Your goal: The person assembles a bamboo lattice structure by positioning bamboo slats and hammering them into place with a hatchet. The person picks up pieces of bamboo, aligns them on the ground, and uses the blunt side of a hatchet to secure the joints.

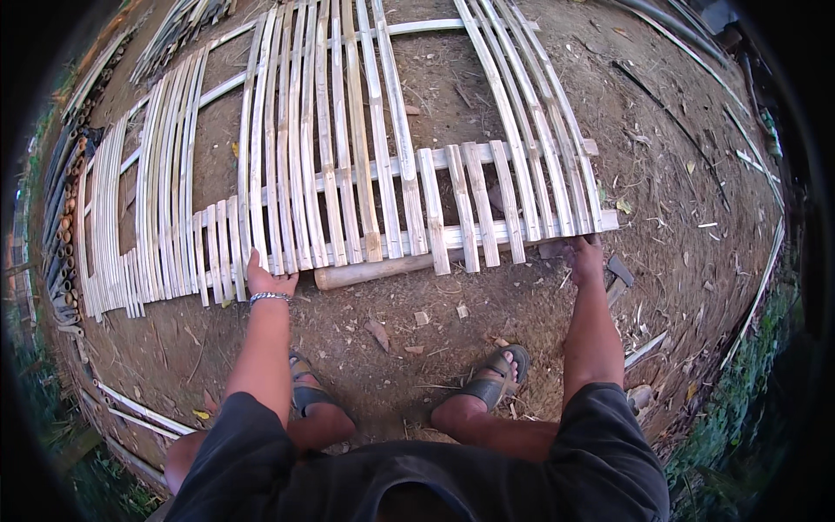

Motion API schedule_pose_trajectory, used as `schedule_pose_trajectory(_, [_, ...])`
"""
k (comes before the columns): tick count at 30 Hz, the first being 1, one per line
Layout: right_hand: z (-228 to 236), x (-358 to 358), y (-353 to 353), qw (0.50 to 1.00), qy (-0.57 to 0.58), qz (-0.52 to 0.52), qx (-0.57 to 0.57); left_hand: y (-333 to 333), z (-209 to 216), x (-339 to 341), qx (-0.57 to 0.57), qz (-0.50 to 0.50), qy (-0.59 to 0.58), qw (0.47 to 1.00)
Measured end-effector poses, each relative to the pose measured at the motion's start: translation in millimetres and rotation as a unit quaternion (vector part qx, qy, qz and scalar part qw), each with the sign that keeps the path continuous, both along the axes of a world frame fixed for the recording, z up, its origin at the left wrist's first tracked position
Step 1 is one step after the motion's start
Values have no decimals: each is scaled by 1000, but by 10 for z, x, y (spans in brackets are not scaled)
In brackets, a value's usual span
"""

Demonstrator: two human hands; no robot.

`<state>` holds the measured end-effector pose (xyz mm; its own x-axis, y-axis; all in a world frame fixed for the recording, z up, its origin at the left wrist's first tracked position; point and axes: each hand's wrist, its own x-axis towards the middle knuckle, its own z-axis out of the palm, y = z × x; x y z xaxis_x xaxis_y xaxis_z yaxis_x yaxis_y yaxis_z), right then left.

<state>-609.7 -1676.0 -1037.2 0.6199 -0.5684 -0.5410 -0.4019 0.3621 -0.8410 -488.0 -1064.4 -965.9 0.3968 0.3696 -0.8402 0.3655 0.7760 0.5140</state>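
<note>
A panel of pale bamboo slats point(309, 174), fixed across several crosswise strips, spreads over the ground in front of me. My left hand point(270, 278), with a chain bracelet at its wrist, grips the panel's near edge, its thumb up against the slats and its other fingers partly hidden. At the near right corner my right hand point(587, 254) is closed on the last long slat's end; its fingertips are hard to see. Between my hands, short slats point(461, 209) stand among the long ones. A round wooden pole point(365, 273) lies beneath the near edge.
A hatchet point(620, 271) lies on the dirt beside my right hand. Bamboo poles point(63, 235) are stacked at the far left, and loose slats point(178, 35) lie at the back left. My sandalled feet point(491, 378) stand close to the panel. Wood chips point(422, 318) litter the ground.
</note>
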Motion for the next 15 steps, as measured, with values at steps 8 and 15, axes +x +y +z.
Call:
schedule_pose_trajectory(8, [-119,229,248,996,-25,-68,55,-17,420,-80,5,-5,-53,999])
schedule_pose_trajectory(15, [-434,1003,-291,950,-251,17,184,-15,568,-111,-8,10,-69,998])
